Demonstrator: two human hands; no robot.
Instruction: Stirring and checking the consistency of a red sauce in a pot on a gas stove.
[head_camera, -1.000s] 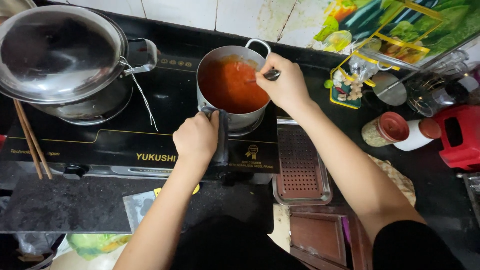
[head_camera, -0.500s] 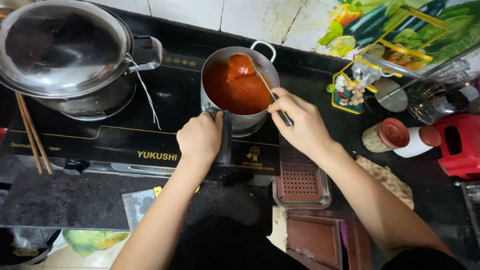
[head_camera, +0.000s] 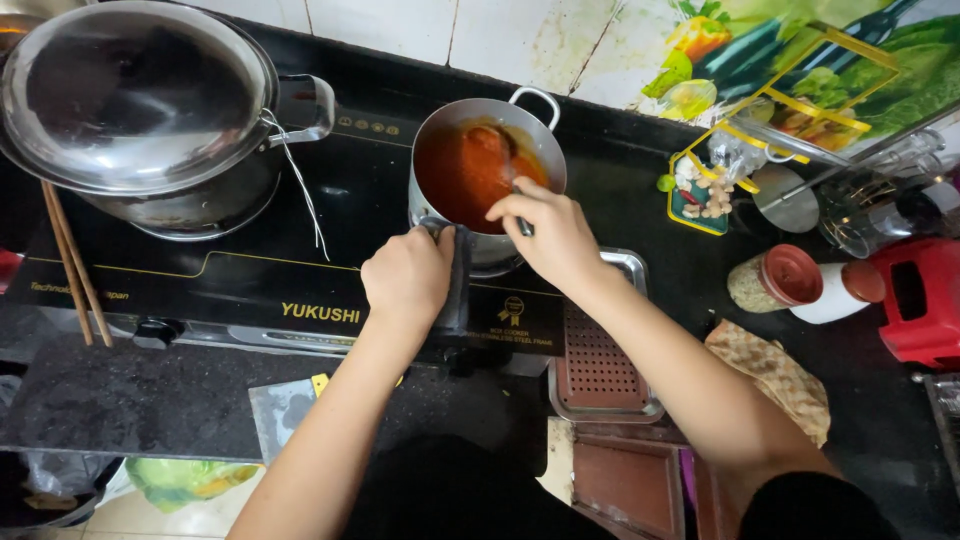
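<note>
A steel saucepan (head_camera: 538, 140) full of orange-red sauce (head_camera: 455, 172) stands on the black cooktop (head_camera: 300, 270). My left hand (head_camera: 408, 276) grips the pan's dark handle at its near side. My right hand (head_camera: 548, 236) is closed around the handle of a spoon (head_camera: 497, 146) whose bowl lies in the sauce near the pan's far side. The spoon's handle is mostly hidden under my fingers.
A large lidded steel wok (head_camera: 130, 100) sits on the left burner, with wooden chopsticks (head_camera: 72, 262) beside it. A perforated metal tray (head_camera: 600, 365) lies right of the cooktop. Jars (head_camera: 775, 277), a red container (head_camera: 920, 300) and a small dish of garlic (head_camera: 700, 185) crowd the right counter.
My right hand moved from the pan's far right rim, out toward me, then back over the near rim. The spoon shifted within the sauce. My left hand stayed on the handle.
</note>
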